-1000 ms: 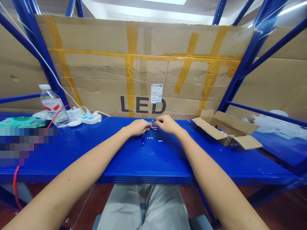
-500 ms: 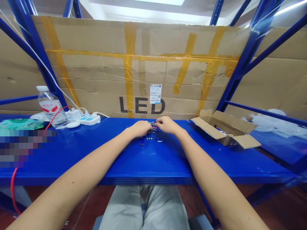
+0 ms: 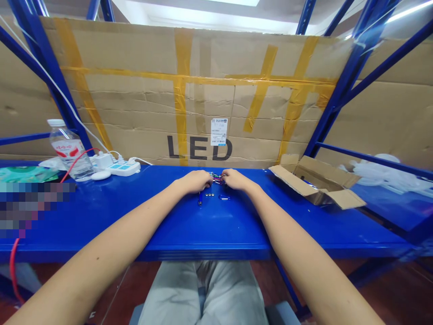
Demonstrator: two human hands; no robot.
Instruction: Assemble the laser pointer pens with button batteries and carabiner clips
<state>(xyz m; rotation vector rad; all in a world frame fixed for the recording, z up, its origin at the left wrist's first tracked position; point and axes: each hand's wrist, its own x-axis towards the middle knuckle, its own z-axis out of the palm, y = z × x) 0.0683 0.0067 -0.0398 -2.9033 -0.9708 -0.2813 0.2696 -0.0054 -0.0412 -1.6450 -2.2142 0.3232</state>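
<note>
A small pile of shiny coloured metal pieces lies on the blue table between my hands; their kind is too small to tell. My left hand curls at the pile's left side, fingers closed, and what they hold is hidden. From the right, my right hand has its fingertips pinched together at the pile's edge; the thing in them cannot be made out. Just in front lie a blue carabiner, a short row of silver button cells and a slim dark blue cylinder with a metal end, near my left hand.
An open cardboard box stands at the right on the blue table. To the left are a plastic bottle, a white power strip, a round white object and a red cable. A large cardboard sheet rises behind.
My right hand has come slightly down, its fingertips now lower at the pile's right side. My left hand has shifted slightly left. The view has tilted a little.
</note>
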